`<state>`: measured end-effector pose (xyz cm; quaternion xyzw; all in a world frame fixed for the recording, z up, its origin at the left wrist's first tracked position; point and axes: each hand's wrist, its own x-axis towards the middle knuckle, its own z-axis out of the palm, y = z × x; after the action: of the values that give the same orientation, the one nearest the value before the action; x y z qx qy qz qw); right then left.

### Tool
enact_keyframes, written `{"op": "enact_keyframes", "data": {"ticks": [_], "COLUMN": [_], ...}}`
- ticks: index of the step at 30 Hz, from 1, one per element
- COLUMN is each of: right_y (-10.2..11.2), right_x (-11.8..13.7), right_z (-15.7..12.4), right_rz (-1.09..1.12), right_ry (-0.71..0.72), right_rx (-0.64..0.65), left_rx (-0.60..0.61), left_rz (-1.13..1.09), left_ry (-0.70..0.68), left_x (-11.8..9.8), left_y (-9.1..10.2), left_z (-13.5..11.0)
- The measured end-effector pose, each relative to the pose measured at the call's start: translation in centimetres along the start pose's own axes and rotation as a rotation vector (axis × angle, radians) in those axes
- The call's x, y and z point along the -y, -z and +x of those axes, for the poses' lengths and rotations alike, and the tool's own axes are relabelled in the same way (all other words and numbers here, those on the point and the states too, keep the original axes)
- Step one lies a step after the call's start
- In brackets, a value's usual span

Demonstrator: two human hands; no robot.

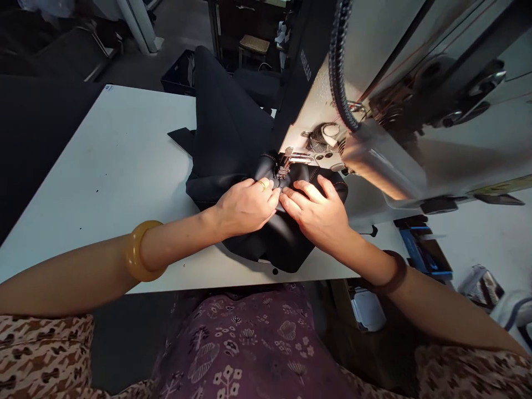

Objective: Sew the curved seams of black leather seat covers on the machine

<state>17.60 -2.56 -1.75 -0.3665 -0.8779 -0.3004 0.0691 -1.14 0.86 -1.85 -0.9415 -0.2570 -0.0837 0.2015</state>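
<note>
A black piece of fabric (233,133) lies across the white table (116,166) and runs under the presser foot (283,166) of a sewing machine (394,94). My left hand (246,206) rests on the fabric just left of the foot, fingers curled and pressed down on the cloth; a ring shows on one finger. My right hand (318,213) lies on the fabric just below the foot, fingers stretched flat and pressing. The fingertips of both hands nearly meet in front of the needle.
The machine's large head fills the upper right, with a black corrugated cable (337,66) hanging from it. A yellow bangle (139,257) is on my left wrist, a dark one (394,272) on my right. Blue items (428,252) lie right of the table's edge.
</note>
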Motion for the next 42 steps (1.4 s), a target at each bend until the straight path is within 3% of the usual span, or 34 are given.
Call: {"op": "enact_keyframes", "data": {"ticks": [10, 17, 21, 24, 26, 27, 29, 32, 34, 37, 42], "right_y": [0.0, -0.4, -0.6, -0.4, -0.2, -0.2, -0.1, -0.2, -0.3, -0.3, -0.5], "right_x": [-1.6, -2.0, -2.2, -1.9, -1.5, -1.4, -1.0, -0.6, -0.4, 0.0, 0.2], "right_z": [1.2, 1.1, 0.9, 1.4, 2.0, 2.3, 2.6, 2.4, 1.8, 1.0, 0.5], "right_rz": [0.156, 0.137, 0.158, 0.171, 0.187, 0.191, 0.192, 0.171, 0.162, 0.174, 0.218], "right_ry": [-0.058, -0.047, -0.045, -0.054, -0.074, -0.089, -0.112, -0.121, -0.107, -0.108, -0.117], "right_rx": [0.199, 0.186, 0.201, 0.243, 0.262, 0.273, 0.285, 0.276, 0.275, 0.281, 0.218], "left_rx": [-0.085, -0.102, -0.058, -0.089, -0.154, -0.182, -0.103, 0.361, 0.497, 0.508, 0.656], "left_rz": [0.008, 0.078, -0.002, -0.172, -0.261, -0.265, -0.253, -0.52, -0.649, -0.716, -0.576], "left_ry": [0.075, 0.077, 0.112, 0.115, 0.282, 0.438, 0.687, 0.593, 0.602, 0.684, 0.647], "left_x": [-1.3, -1.3, -1.5, 0.3, 3.0, 4.7, 8.0, 11.0, 10.9, 8.8, 6.3], "left_y": [-1.3, -1.1, -0.8, -0.8, -1.4, -2.0, -3.9, -7.0, -8.1, -7.4, -3.8], "left_z": [0.5, 1.0, 1.3, -0.3, -2.5, -3.8, -6.2, -8.7, -9.8, -11.4, -14.0]}}
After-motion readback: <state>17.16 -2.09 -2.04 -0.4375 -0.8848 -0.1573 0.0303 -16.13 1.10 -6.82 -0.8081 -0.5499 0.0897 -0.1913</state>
